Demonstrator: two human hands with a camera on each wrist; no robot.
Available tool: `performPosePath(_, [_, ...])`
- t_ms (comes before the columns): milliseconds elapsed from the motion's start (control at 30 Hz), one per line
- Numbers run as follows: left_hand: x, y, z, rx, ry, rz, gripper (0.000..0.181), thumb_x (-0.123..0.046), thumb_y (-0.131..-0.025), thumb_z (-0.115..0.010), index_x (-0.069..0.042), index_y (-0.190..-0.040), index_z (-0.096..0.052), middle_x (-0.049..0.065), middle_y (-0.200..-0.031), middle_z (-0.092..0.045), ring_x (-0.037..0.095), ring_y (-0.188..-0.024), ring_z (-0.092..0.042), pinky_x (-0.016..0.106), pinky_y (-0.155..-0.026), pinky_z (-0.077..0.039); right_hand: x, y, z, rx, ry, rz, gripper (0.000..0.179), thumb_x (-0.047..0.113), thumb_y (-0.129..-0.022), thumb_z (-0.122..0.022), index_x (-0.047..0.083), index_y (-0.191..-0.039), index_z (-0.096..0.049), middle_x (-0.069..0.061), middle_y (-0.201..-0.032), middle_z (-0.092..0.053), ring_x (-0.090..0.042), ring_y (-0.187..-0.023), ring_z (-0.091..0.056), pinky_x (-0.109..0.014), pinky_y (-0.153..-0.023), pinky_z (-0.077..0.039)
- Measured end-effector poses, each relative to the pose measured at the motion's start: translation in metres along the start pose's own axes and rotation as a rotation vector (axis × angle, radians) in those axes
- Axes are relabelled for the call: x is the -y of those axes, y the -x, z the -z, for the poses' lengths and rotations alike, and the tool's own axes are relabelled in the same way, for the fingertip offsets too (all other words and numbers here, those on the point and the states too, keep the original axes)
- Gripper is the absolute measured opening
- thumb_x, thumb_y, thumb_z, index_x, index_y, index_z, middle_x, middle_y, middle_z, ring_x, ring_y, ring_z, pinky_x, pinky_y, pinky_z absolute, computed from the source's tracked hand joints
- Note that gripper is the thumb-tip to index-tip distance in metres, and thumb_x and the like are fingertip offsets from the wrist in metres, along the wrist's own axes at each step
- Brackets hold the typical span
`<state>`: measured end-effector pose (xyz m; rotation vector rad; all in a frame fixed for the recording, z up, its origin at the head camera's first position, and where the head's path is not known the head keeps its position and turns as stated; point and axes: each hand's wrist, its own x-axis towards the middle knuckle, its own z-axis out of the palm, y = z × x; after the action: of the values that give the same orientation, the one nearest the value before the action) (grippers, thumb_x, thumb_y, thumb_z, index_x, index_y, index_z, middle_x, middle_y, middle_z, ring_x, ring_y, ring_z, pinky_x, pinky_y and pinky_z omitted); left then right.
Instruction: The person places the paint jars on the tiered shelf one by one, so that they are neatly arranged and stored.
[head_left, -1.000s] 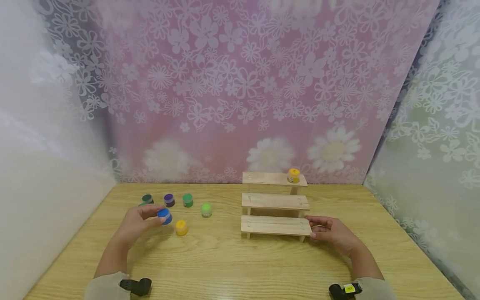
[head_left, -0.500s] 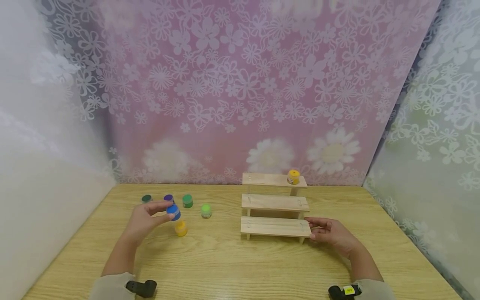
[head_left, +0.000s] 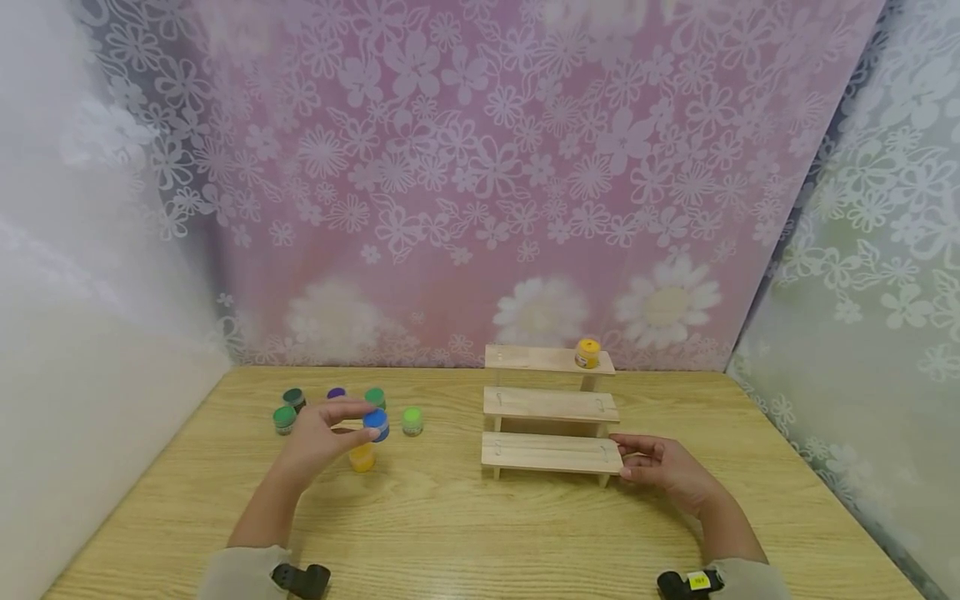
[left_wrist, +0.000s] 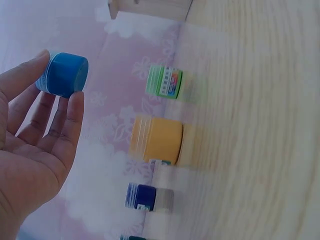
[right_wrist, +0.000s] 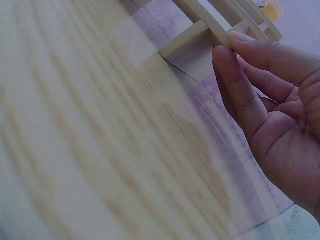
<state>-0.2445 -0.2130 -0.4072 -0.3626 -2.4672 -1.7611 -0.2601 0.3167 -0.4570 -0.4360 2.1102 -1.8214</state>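
Note:
My left hand [head_left: 315, 442] pinches a small blue paint jar [head_left: 377, 424] between thumb and fingers, raised above the table. In the left wrist view the blue jar [left_wrist: 65, 75] is tilted on its side relative to the picture, held at the fingertips. Below that hand in the head view is a yellow-orange paint jar [head_left: 362, 459], partly covered. At the right, a three-step wooden display stand [head_left: 551, 452] stands on the table. My right hand [head_left: 667, 471] grips the right end of its lowest step; the right wrist view has thumb and forefinger [right_wrist: 235, 85] at the board's edge.
On the stand's top step sits a yellow paint jar [head_left: 588, 354], near the right end. Left on the table are a light green jar [head_left: 412, 421], a purple jar [head_left: 337, 392] and several green ones, including a dark green jar [head_left: 294, 399]. A floral curtain [head_left: 480, 183] hangs behind.
The left hand has carried the blue jar rightward, past the yellow-orange jar, uncovering a green jar at the far left. The right hand has stayed at the stand.

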Motion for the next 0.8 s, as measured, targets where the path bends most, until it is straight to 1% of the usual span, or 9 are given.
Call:
performPosePath(133, [-0.002, -0.001, -0.008, 0.022, 0.006, -0.005, 0.042, -0.022, -0.082, -0.081, -0.005, -0.119, -0.071, 0.011, -0.129, -0.058, 0.031, -0.125, -0.048, 0.032, -0.088, -0.054, 0.0, 0.0, 0.0, 0.007, 0.001, 0.0, 0.066, 0.002, -0.093, -0.065, -0.016, -0.145, -0.028, -0.007, -0.119, -0.059, -0.014, -0.1, -0.063, -0.033, -0.082, -0.057])
performPosePath(267, [-0.004, -0.001, -0.014, 0.037, 0.029, -0.011, 0.041, -0.021, -0.082, -0.081, -0.005, -0.118, -0.071, 0.013, -0.133, -0.055, 0.032, -0.127, -0.048, 0.03, -0.086, -0.055, 0.001, 0.0, 0.0, 0.006, 0.005, -0.005, 0.067, 0.002, -0.093, -0.065, -0.016, -0.145, -0.028, -0.009, -0.12, -0.058, -0.014, -0.1, -0.064, -0.033, -0.082, -0.057])
performPosePath(433, [-0.007, 0.0, -0.023, 0.031, 0.04, -0.012, 0.037, -0.018, -0.082, -0.081, -0.006, -0.116, -0.072, 0.012, -0.129, -0.058, 0.032, -0.122, -0.052, 0.029, -0.084, -0.056, 0.002, -0.001, 0.0, 0.003, 0.021, -0.016, 0.068, 0.004, -0.093, -0.066, -0.015, -0.146, -0.028, -0.009, -0.121, -0.058, -0.014, -0.101, -0.063, -0.034, -0.082, -0.057])
performPosePath(533, [-0.009, -0.001, -0.028, 0.034, 0.042, -0.01, 0.035, -0.016, -0.081, -0.081, -0.007, -0.114, -0.073, 0.01, -0.126, -0.06, 0.033, -0.116, -0.056, 0.029, -0.082, -0.056, 0.002, -0.001, 0.0, 0.004, 0.02, -0.013, 0.068, 0.004, -0.093, -0.066, -0.015, -0.146, -0.028, -0.008, -0.12, -0.058, -0.014, -0.101, -0.063, -0.034, -0.082, -0.057])
performPosePath(800, [-0.012, -0.001, -0.036, 0.047, 0.045, -0.011, 0.034, -0.016, -0.081, -0.082, -0.007, -0.113, -0.074, 0.009, -0.126, -0.06, 0.029, -0.119, -0.053, 0.028, -0.083, -0.056, 0.001, -0.001, 0.0, -0.004, 0.021, -0.009, 0.068, 0.003, -0.092, -0.067, -0.016, -0.145, -0.028, -0.01, -0.12, -0.058, -0.014, -0.1, -0.063, -0.033, -0.082, -0.057])
